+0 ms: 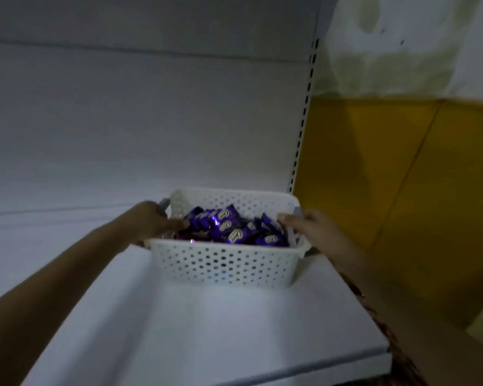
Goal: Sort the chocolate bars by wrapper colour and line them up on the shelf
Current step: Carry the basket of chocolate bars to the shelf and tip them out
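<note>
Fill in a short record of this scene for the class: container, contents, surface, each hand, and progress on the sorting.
Container: white perforated basket
Contents: chocolate bars, mostly purple wrappers, piled loosely
Surface: white shelf, with the basket standing near its right end
Left grip: left hand holds the basket's left side
Right grip: right hand holds the basket's right side
Progress: no bars lined up on the shelf yet

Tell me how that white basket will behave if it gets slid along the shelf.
The white basket should slide easily: hard plastic on a smooth shelf. Low and wide, it is unlikely to tip. The heaped chocolate bars probably add steadying weight.
</note>
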Demonstrator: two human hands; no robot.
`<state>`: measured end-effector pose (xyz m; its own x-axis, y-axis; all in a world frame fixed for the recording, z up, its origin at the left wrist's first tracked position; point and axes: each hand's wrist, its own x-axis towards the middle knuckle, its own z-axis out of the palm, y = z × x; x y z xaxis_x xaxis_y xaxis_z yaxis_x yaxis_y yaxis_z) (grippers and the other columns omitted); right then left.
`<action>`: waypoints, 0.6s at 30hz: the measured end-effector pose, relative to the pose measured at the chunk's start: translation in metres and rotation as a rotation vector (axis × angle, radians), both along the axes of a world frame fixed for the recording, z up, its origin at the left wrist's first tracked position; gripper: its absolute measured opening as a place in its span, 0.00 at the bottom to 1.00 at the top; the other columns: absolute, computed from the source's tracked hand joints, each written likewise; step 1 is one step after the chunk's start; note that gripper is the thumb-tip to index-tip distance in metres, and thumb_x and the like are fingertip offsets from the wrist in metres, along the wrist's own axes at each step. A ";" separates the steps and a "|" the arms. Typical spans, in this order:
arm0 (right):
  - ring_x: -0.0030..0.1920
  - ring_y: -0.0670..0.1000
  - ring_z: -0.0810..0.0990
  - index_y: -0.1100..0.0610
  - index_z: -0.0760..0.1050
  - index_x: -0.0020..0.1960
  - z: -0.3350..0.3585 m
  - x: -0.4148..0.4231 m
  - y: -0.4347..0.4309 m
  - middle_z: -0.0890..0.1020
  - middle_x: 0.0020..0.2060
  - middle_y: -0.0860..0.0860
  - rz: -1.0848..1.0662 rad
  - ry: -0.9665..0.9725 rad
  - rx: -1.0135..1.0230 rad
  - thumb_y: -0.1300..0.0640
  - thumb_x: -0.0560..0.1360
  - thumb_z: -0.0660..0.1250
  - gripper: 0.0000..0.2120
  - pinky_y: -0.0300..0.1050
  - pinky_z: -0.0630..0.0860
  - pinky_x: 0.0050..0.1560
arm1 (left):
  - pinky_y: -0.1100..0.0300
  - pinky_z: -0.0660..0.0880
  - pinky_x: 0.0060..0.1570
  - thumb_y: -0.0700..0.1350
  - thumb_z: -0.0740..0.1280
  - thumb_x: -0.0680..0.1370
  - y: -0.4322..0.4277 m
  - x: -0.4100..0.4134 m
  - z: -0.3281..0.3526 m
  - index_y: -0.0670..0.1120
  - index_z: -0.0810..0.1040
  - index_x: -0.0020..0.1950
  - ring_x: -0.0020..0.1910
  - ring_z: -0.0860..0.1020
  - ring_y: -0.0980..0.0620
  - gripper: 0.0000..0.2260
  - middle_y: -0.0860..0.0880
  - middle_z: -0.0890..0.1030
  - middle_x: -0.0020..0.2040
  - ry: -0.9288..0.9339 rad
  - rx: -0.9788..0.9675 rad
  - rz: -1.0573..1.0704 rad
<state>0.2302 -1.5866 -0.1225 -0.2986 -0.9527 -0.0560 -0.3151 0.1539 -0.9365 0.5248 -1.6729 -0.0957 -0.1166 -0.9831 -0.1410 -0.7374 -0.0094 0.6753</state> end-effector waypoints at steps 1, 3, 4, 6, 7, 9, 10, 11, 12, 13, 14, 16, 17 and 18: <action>0.39 0.48 0.82 0.53 0.74 0.51 -0.005 0.000 0.000 0.82 0.40 0.47 -0.008 -0.036 -0.016 0.42 0.69 0.72 0.18 0.41 0.75 0.33 | 0.65 0.70 0.20 0.51 0.73 0.72 0.003 -0.002 -0.003 0.41 0.75 0.38 0.29 0.76 0.52 0.15 0.46 0.77 0.33 0.022 -0.008 0.034; 0.40 0.49 0.82 0.51 0.75 0.49 -0.013 0.001 0.000 0.83 0.40 0.48 0.026 -0.093 -0.025 0.42 0.69 0.72 0.16 0.43 0.76 0.36 | 0.62 0.72 0.23 0.50 0.71 0.74 0.010 -0.005 -0.008 0.39 0.75 0.46 0.32 0.77 0.50 0.14 0.46 0.78 0.36 0.054 0.001 0.088; 0.43 0.51 0.82 0.51 0.78 0.49 -0.015 0.002 0.001 0.84 0.42 0.49 0.058 -0.118 -0.032 0.43 0.69 0.71 0.14 0.46 0.77 0.41 | 0.61 0.72 0.24 0.50 0.71 0.75 0.012 -0.006 -0.009 0.39 0.75 0.48 0.33 0.77 0.51 0.15 0.46 0.78 0.37 0.054 -0.001 0.094; 0.52 0.54 0.80 0.49 0.82 0.47 -0.020 0.008 0.003 0.84 0.48 0.50 0.073 -0.209 -0.044 0.43 0.70 0.69 0.11 0.53 0.75 0.55 | 0.62 0.71 0.24 0.50 0.70 0.76 0.017 -0.006 -0.008 0.39 0.74 0.49 0.33 0.77 0.52 0.15 0.47 0.77 0.37 0.060 -0.035 0.102; 0.55 0.55 0.79 0.47 0.81 0.48 -0.021 0.012 0.005 0.83 0.51 0.50 0.060 -0.266 -0.050 0.43 0.70 0.68 0.11 0.55 0.72 0.60 | 0.63 0.71 0.24 0.50 0.69 0.76 0.019 -0.005 -0.007 0.38 0.74 0.49 0.33 0.77 0.52 0.15 0.46 0.77 0.37 0.075 -0.045 0.106; 0.55 0.54 0.78 0.47 0.79 0.50 -0.027 0.018 0.012 0.82 0.52 0.50 0.028 -0.376 -0.063 0.43 0.71 0.66 0.11 0.55 0.70 0.63 | 0.63 0.71 0.25 0.50 0.67 0.78 0.026 -0.003 -0.007 0.38 0.74 0.52 0.33 0.77 0.51 0.14 0.46 0.78 0.38 0.110 -0.038 0.094; 0.55 0.55 0.79 0.47 0.79 0.50 -0.030 0.020 0.014 0.83 0.51 0.51 0.022 -0.421 -0.077 0.44 0.72 0.65 0.12 0.56 0.71 0.63 | 0.62 0.71 0.26 0.49 0.65 0.79 0.028 -0.001 -0.007 0.38 0.74 0.53 0.34 0.77 0.51 0.14 0.45 0.78 0.39 0.128 -0.035 0.082; 0.54 0.56 0.80 0.48 0.80 0.50 -0.032 0.020 0.016 0.84 0.51 0.51 0.031 -0.452 -0.098 0.45 0.72 0.64 0.12 0.57 0.71 0.63 | 0.62 0.71 0.27 0.49 0.64 0.80 0.028 0.001 -0.008 0.38 0.74 0.54 0.35 0.77 0.51 0.13 0.45 0.78 0.40 0.147 -0.039 0.070; 0.54 0.56 0.81 0.49 0.81 0.51 -0.034 0.020 0.017 0.84 0.50 0.52 0.054 -0.481 -0.115 0.46 0.71 0.65 0.12 0.57 0.72 0.62 | 0.62 0.71 0.28 0.49 0.62 0.81 0.028 0.003 -0.011 0.39 0.73 0.53 0.35 0.77 0.51 0.13 0.45 0.77 0.40 0.166 -0.049 0.056; 0.53 0.56 0.82 0.49 0.81 0.51 -0.032 0.021 0.018 0.85 0.50 0.52 0.070 -0.514 -0.128 0.47 0.71 0.65 0.13 0.57 0.74 0.59 | 0.62 0.70 0.28 0.49 0.62 0.81 0.028 0.005 -0.013 0.39 0.73 0.52 0.35 0.76 0.51 0.12 0.45 0.77 0.40 0.180 -0.066 0.044; 0.52 0.56 0.82 0.50 0.81 0.52 -0.030 0.021 0.018 0.85 0.50 0.53 0.074 -0.546 -0.138 0.48 0.71 0.65 0.13 0.56 0.76 0.56 | 0.62 0.70 0.28 0.49 0.61 0.81 0.026 0.006 -0.015 0.40 0.73 0.51 0.35 0.76 0.52 0.12 0.46 0.77 0.39 0.187 -0.085 0.030; 0.54 0.56 0.82 0.51 0.79 0.57 -0.025 0.022 0.017 0.84 0.53 0.53 0.068 -0.589 -0.145 0.50 0.75 0.62 0.14 0.55 0.76 0.55 | 0.64 0.69 0.26 0.49 0.60 0.82 0.022 0.007 -0.016 0.42 0.73 0.47 0.33 0.75 0.53 0.11 0.47 0.76 0.38 0.201 -0.114 0.011; 0.58 0.56 0.80 0.52 0.77 0.61 -0.023 0.023 0.018 0.82 0.57 0.53 0.070 -0.610 -0.149 0.50 0.77 0.59 0.16 0.57 0.74 0.59 | 0.65 0.69 0.25 0.48 0.60 0.82 0.021 0.007 -0.015 0.42 0.73 0.46 0.33 0.75 0.54 0.11 0.48 0.76 0.37 0.200 -0.120 -0.003; 0.62 0.57 0.76 0.54 0.74 0.65 -0.022 0.026 0.019 0.79 0.61 0.54 0.068 -0.636 -0.152 0.51 0.78 0.57 0.18 0.59 0.70 0.65 | 0.66 0.69 0.24 0.48 0.59 0.82 0.019 0.007 -0.015 0.42 0.73 0.46 0.33 0.75 0.54 0.11 0.47 0.77 0.38 0.195 -0.115 -0.021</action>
